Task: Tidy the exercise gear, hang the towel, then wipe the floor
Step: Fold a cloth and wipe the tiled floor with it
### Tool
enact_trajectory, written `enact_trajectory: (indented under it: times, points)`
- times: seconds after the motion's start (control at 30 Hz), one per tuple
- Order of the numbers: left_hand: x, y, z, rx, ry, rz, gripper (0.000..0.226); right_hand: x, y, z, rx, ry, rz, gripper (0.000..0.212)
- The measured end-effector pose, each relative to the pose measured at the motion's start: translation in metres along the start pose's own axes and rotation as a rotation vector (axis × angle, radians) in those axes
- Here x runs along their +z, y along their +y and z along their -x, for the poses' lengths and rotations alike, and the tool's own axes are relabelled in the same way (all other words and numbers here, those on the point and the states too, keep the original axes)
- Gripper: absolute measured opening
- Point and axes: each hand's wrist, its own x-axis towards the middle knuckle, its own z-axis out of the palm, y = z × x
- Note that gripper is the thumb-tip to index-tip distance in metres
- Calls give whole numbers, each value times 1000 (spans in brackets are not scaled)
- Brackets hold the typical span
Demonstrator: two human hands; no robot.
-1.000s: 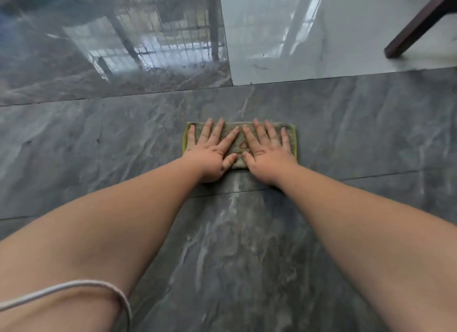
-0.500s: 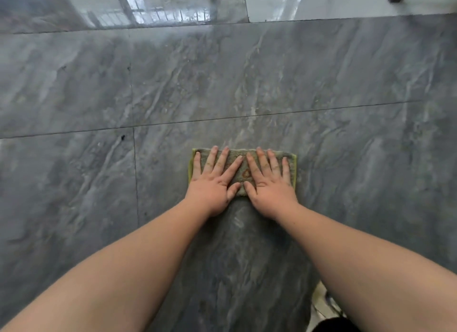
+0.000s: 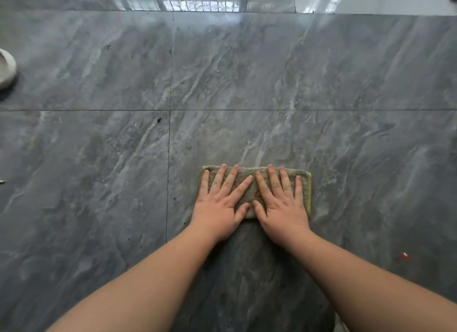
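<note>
A folded grey-green cloth with a yellow edge (image 3: 252,183) lies flat on the dark grey marble floor (image 3: 272,84). My left hand (image 3: 220,203) presses on its left half with fingers straight and spread. My right hand (image 3: 282,205) presses on its right half the same way, beside the left hand, thumbs nearly touching. Both forearms reach forward from the bottom of the view. Most of the cloth is hidden under my palms.
A pale slipper (image 3: 6,68) lies at the left edge of the floor. A small red and white scrap (image 3: 404,256) sits on the tiles to the right. A window's reflection (image 3: 210,0) shines on the glossy tiles at the top.
Both hands have drawn the cloth back toward me across the tiles, and more floor shows ahead of it. The chair leg has left the view; a slipper has appeared at the left.
</note>
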Motion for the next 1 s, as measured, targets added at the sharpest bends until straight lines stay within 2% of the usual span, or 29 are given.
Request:
enact_trajectory:
  times: [0.1,0.33,0.8,1.0]
  points:
    - [-6,-16,-18,-22,39,-2,65,-7,-1,-22,-54,14,17,72]
    - [-54,-68,-94,-94,9,-51,66,-45,-16,-121,-90,52,29,70]
    - [-155,-172,-311,-132,57,-108,67,-138,-19,-370,-87,101,13,67]
    - [-177,-189,-353,-143,62,-90,67,-160,-16,-419,-101,130,19,66]
